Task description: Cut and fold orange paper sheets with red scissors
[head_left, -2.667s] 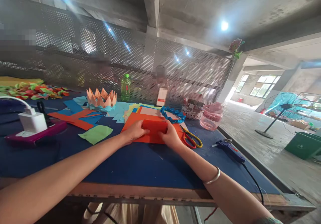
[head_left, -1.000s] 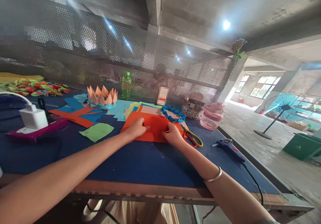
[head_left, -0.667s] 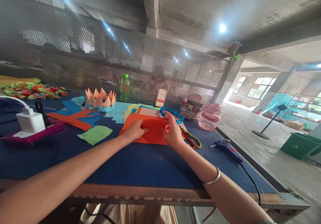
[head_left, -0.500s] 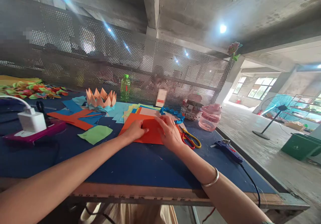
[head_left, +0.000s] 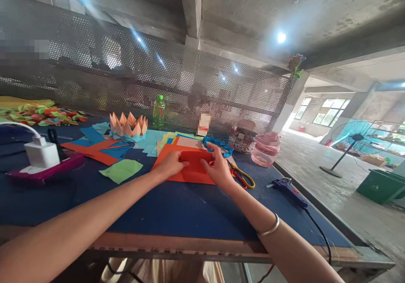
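Between my two hands is a folded piece of red-orange paper point(head_left: 195, 154), raised a little at its near side. My left hand point(head_left: 171, 164) grips its left end with thumb and fingers. On the right end, my right hand point(head_left: 219, 165) has its fingers and thumb curled around the edge. Beneath both lies a flat orange paper sheet point(head_left: 183, 176), on top of other coloured sheets. Scissors point(head_left: 243, 176) with red and yellow handles rest just right of my right hand. A blue folded-paper ring point(head_left: 226, 147) sits behind it.
A peach paper lotus point(head_left: 128, 126) stands at the back left near a green bottle point(head_left: 159, 110). Also about are a green paper piece point(head_left: 122, 171), a charger on a power strip point(head_left: 68, 164), a pink jug point(head_left: 265, 150), a woven basket point(head_left: 242, 139) and a glue gun point(head_left: 290, 193).
My right hand has shifted from lying over the paper to gripping its right end. The paper's folded piece now shows raised between both hands.
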Available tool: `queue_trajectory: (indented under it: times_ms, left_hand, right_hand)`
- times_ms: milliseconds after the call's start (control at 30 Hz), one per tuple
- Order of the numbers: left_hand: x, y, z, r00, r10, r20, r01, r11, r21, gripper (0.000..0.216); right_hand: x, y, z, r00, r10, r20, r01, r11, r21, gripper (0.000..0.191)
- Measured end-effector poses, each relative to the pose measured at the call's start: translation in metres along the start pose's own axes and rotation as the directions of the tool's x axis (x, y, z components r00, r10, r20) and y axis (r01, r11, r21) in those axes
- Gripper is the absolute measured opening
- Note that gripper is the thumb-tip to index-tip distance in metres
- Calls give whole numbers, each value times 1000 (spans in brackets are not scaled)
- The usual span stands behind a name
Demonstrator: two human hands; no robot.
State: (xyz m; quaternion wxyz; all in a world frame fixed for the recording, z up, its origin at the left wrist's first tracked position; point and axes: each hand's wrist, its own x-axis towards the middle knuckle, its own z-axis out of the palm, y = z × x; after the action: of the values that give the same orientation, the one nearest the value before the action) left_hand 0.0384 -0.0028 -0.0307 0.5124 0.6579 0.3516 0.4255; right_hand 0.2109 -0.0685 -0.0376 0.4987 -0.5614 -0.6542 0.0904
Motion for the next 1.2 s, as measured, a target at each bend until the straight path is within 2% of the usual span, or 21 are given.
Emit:
queue_trajectory:
  times_ms: [67, 133, 200, 300, 600, 833, 1000, 1200]
  left_hand:
    - [2, 2, -1, 998, -36, 53, 38, 999, -33, 27]
    - [2, 4, -1, 992, -82, 98, 93, 989, -112, 28]
    - [0, 9, -2, 982, -123, 143, 150, 970, -193, 31]
    - [-6, 17, -2, 968, -172, 184, 218, 939, -267, 36]
    - [-8, 21, -2, 957, -202, 210, 262, 913, -313, 40]
    - [-10, 27, -1, 972, -189, 140, 223, 932, -288, 22]
    - [-11, 30, -1, 975, -209, 71, 219, 953, -208, 21]
    - [-3, 17, -7, 990, -140, -4, 140, 990, -16, 25]
  right_hand:
    - [4, 5, 0, 979, 172, 108, -193, 954, 229, 42]
    - [6, 7, -2, 937, 267, 225, -339, 853, 398, 33]
    - [7, 6, -5, 903, 319, 286, -424, 767, 482, 32]
    - [7, 2, -9, 876, 376, 304, -483, 684, 546, 34]
    - [7, 0, -9, 872, 392, 292, -487, 652, 581, 35]
    - [8, 0, -10, 862, 423, 281, -502, 629, 593, 35]
    - [7, 0, -9, 875, 413, 253, -479, 658, 581, 36]
    - [9, 5, -6, 922, 326, 207, -386, 746, 543, 35]
